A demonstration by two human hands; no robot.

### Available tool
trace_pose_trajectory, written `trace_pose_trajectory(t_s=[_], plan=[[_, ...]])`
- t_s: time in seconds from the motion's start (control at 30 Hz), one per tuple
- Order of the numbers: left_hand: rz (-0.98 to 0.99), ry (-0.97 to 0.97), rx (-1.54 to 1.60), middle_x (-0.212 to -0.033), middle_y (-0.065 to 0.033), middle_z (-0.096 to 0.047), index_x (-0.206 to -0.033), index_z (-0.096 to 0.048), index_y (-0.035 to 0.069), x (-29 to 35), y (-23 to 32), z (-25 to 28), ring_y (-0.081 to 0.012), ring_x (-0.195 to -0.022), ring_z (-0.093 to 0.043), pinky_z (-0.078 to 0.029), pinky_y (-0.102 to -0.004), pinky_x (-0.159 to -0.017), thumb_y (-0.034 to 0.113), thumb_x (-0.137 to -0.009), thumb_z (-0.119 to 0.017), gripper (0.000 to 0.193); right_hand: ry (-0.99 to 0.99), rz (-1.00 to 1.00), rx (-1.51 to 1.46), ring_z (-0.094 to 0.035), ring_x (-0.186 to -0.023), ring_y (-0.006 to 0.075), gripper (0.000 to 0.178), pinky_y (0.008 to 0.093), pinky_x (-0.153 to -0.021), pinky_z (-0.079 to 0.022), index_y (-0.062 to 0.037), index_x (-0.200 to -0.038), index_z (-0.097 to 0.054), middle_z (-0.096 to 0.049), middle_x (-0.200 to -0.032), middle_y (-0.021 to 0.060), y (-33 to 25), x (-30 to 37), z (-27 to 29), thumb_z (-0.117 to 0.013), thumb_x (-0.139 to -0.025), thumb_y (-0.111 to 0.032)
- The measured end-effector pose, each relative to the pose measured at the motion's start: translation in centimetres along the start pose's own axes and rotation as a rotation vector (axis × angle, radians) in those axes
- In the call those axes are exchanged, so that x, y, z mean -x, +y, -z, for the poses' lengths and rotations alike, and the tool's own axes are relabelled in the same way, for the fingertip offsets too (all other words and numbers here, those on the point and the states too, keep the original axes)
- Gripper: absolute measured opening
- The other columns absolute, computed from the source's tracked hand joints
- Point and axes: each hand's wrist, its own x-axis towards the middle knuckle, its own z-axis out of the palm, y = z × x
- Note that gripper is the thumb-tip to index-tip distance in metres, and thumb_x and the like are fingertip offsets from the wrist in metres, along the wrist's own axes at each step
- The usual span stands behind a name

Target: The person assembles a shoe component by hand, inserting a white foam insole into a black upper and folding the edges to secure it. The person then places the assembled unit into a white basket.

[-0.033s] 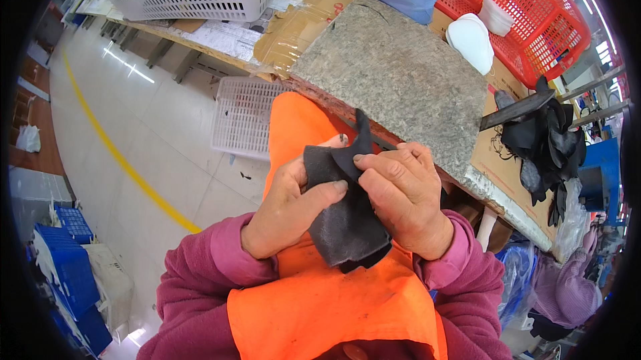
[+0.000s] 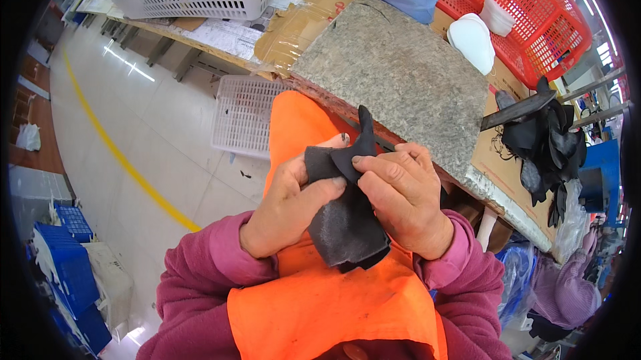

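Over my lap, both hands hold a bent black piece of soft sheet material (image 2: 344, 226), which looks like fabric or thin leather. Its dull lower part hangs between my palms, with layered edges at the bottom. A narrow curved flap (image 2: 364, 129) sticks up at its top. My left hand (image 2: 284, 203) is closed on the left side, the thumb lying across the front and fingers behind. With thumb and fingertips, my right hand (image 2: 404, 196) pinches the base of the flap. Part of the piece is hidden behind my right fingers.
A grey stone-like slab (image 2: 400, 76) lies on the bench ahead. Black pieces (image 2: 544, 136) are heaped beside a metal bar (image 2: 514, 111) on the right. White shaped pieces (image 2: 471, 43) lie by a red basket (image 2: 534, 33). A pale basket (image 2: 244, 116) stands on the floor.
The black piece has tilted very slightly, its narrow flap now a little higher. Both hands keep their grip.
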Motion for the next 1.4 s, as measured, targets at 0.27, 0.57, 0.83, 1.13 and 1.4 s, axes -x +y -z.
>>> trace_pose_trajectory(t_s=[0.27, 0.57, 0.83, 1.13, 1.4], plan=[[0.024, 0.048, 0.229, -0.128, -0.0164, -0.058, -0.142, -0.039, -0.007, 0.0, 0.0, -0.5, -0.0203, -0.115, -0.06, -0.047, -0.0343, -0.102, 0.01, -0.102, -0.036, 0.044, 0.036, 0.093, -0.066, -0.063, -0.078, 0.0203, 0.018, 0.0345, -0.068, -0.046, -0.0048, -0.087, -0.06, -0.068, -0.105, 0.0111, 1.0, 0.3, -0.2, -0.068, -0.072, -0.008], [-0.056, -0.023, 0.164, -0.13, -0.0068, -0.058, -0.143, -0.04, -0.006, 0.4, -0.3, -0.1, -0.009, -0.116, -0.052, -0.041, -0.026, -0.101, 0.015, -0.104, -0.042, 0.044, 0.045, 0.125, -0.089, -0.062, -0.076, 0.0188, 0.017, 0.0329, -0.066, -0.045, -0.0059, -0.086, -0.058, -0.068, -0.111, 0.0132, 1.2, 0.3, -0.5, -0.068, -0.072, -0.008], [-0.086, -0.039, 0.11, -0.137, -0.0089, -0.053, -0.144, -0.039, -0.006, 0.8, -0.7, 0.1, -0.012, -0.124, -0.049, -0.038, -0.0285, -0.107, 0.011, -0.104, -0.04, 0.044, 0.041, 0.129, -0.08, -0.062, -0.075, 0.0178, 0.016, 0.0337, -0.067, -0.045, -0.0077, -0.087, -0.058, -0.068, -0.111, 0.0128, 0.8, 0.1, -0.5, -0.068, -0.074, -0.008], [-0.027, -0.027, 0.237, -0.136, -0.0161, -0.052, -0.146, -0.034, -0.009, 1.1, -0.2, -0.5, -0.0193, -0.123, -0.053, -0.041, -0.0335, -0.106, 0.011, -0.097, -0.037, 0.053, 0.02, 0.133, -0.031, -0.063, -0.075, 0.0178, 0.015, 0.0346, -0.069, -0.047, -0.0078, -0.085, -0.059, -0.07, -0.108, 0.0131, 0.4, -0.4, -0.1, -0.07, -0.074, -0.007], [-0.026, -0.114, 0.213, -0.14, -0.0121, -0.048, -0.148, -0.033, -0.007, 1.1, -0.1, 0.1, -0.0158, -0.127, -0.046, -0.034, -0.0294, -0.109, 0.012, -0.099, -0.035, 0.052, 0.023, 0.113, -0.037, -0.063, -0.073, 0.0178, 0.016, 0.0356, -0.07, -0.047, -0.0072, -0.083, -0.058, -0.071, -0.107, 0.0131, 0.2, -0.6, 0.0, -0.072, -0.076, -0.006]])
